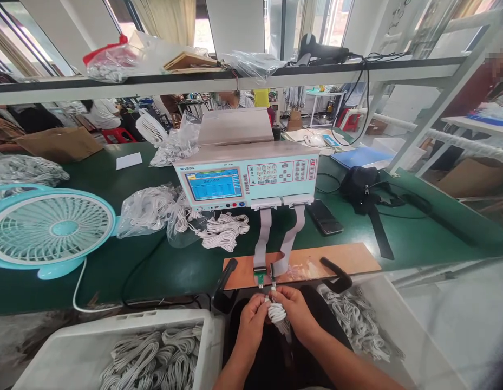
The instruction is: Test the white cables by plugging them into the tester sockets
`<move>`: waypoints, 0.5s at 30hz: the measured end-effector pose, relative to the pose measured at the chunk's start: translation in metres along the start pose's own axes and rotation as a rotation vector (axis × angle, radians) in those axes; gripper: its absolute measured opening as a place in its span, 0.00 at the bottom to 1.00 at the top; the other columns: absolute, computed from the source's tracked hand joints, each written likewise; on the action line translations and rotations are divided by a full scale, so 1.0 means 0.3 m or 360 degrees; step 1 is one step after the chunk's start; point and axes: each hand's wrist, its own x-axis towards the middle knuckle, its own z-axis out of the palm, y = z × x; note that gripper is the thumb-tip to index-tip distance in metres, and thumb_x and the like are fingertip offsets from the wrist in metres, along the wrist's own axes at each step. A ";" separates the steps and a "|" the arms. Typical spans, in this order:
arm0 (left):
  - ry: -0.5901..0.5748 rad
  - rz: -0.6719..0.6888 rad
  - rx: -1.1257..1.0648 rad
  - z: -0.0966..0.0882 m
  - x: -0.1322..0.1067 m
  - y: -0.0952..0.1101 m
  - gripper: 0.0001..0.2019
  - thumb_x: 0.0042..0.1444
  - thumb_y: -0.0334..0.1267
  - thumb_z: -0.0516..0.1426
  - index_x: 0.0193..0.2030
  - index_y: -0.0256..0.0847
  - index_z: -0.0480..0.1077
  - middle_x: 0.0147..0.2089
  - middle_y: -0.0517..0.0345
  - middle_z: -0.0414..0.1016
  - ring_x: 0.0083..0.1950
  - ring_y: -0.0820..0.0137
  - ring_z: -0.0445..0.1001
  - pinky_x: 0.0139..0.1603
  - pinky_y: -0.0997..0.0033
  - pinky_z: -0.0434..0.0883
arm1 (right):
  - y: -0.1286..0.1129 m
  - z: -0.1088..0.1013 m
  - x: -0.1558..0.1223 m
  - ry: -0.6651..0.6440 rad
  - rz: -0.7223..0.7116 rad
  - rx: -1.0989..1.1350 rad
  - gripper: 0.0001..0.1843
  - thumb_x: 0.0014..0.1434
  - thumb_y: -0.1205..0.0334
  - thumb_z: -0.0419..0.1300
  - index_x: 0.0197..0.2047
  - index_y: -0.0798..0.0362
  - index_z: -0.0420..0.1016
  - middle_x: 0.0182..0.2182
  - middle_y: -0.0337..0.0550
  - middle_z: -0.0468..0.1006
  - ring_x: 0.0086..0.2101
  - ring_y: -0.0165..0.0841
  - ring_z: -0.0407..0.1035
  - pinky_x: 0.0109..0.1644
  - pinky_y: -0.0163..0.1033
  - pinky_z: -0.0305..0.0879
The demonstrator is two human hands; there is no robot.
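A bundled white cable [277,313] hangs between my two hands, just below the front edge of the bench. My left hand [251,320] pinches one end of it, below a small green circuit board [260,278]. With thumb and fingers closed, my right hand [296,311] grips the other end, near a dark upright connector [272,272]. Whether either plug is seated cannot be made out. Grey ribbon cables [263,238] run from these fixtures up to a benchtop tester [281,187] with a lit blue screen. The fixtures sit on an orange-brown wooden strip [352,258].
Black clamps [224,284] hold the strip. White bins of cables stand left [206,330] and right [397,325]. On the green bench are a turquoise fan [64,228], loose cable bundles [224,232], a phone [325,218] and a black bag [359,187]. A shelf [186,81] crosses above.
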 end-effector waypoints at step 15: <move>-0.0107 0.0079 0.0146 0.011 0.003 -0.010 0.14 0.54 0.44 0.52 0.23 0.38 0.61 0.25 0.64 0.57 0.27 0.75 0.57 0.27 0.78 0.60 | -0.025 -0.038 0.004 -0.0150 -0.0290 -0.0388 0.18 0.50 0.48 0.60 0.26 0.58 0.72 0.19 0.36 0.67 0.22 0.27 0.58 0.26 0.33 0.55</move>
